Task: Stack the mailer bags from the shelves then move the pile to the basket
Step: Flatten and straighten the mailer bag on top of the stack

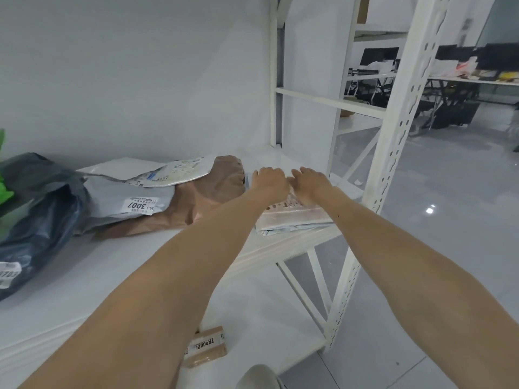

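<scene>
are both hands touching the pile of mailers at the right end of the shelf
Touching. The head view shows the left hand and right hand resting on top of the mailer pile, with no gap visible.

White shelf [140,256] and white perforated upright [393,141], carrying from left to right a bright green item [5,189], a glossy black bag [42,214], a pale grey mailer [112,197] with a black-printed white label [141,205], a brown paper mailer [213,189] and a pinkish-white mailer stack [292,217] with dark print; nearer, a tan carton [206,346] banded in white.
</scene>
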